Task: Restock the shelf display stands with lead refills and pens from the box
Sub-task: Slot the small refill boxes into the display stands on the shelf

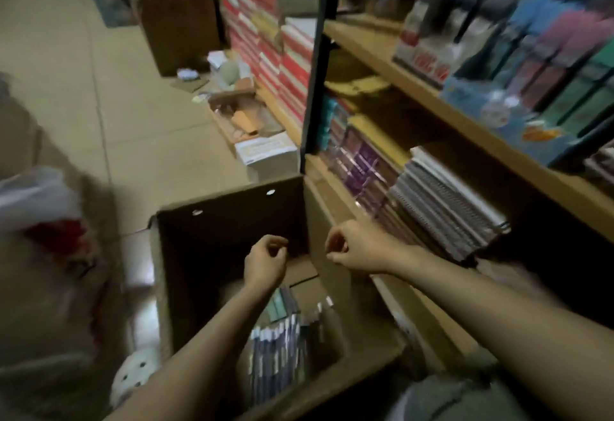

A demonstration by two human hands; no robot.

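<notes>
— Firstly, item one: what is recorded for the box [229, 241]?

— Brown cardboard, open at the top, set on the tiled floor [99, 95] just beside the wooden shelf unit [428, 95]. Two small holes are noted in its far wall.

— Contents?

— Packs of pens [275, 351] are seen at the bottom, blue and white, stacked toward the near side; a greenish pack is partly hidden behind the left forearm. Whether lead refills are among them cannot be told, owing to blur.

— Hands?

— Left hand [265, 259] is held over the box opening, fingers curled loosely inward; nothing is seen between them. Right hand [354, 247] is held over the box's right wall, near the lower shelf edge, fingers likewise curled, thumb tucked toward them; no item is seen in it.

— Shelf stock?

— Display stands [518, 55] of carded pens are listed on the upper shelf. Spiral notebooks [445, 208] are stacked below. Red-and-white packets [282, 55] are piled further along.

— Other?

— A white plastic bag [36, 201] is noted at the left, blurred.
</notes>
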